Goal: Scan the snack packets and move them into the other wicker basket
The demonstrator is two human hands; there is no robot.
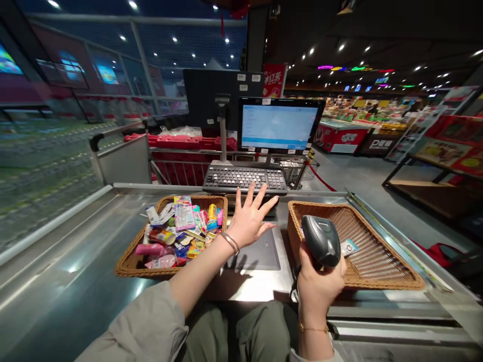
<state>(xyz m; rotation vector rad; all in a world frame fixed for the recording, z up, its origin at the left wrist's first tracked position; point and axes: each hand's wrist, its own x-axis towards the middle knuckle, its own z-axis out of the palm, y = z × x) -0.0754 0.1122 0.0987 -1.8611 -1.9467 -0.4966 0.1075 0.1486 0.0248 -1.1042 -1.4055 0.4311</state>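
Lowest in the frame is the grey sleeve (143,329) of the left arm. Steel counter (75,261) fills the lower half. At the upper centre stands the monitor (279,125). At centre left the left basket (130,261) is full of packets (181,231); the right basket (377,251) at centre right holds one small packet (347,247). Below the monitor is the keyboard (243,178), then a dark pad (260,254). Above the pad, the left hand (249,221) is wide open, fingers spread, holding nothing. At bottom centre, the right hand (319,284) is closed around the scanner (321,240), over the right basket's near edge.

The scanner (321,240) covers part of a packet (349,247) in the right basket (377,266); text on the monitor (281,125) is illegibly small.
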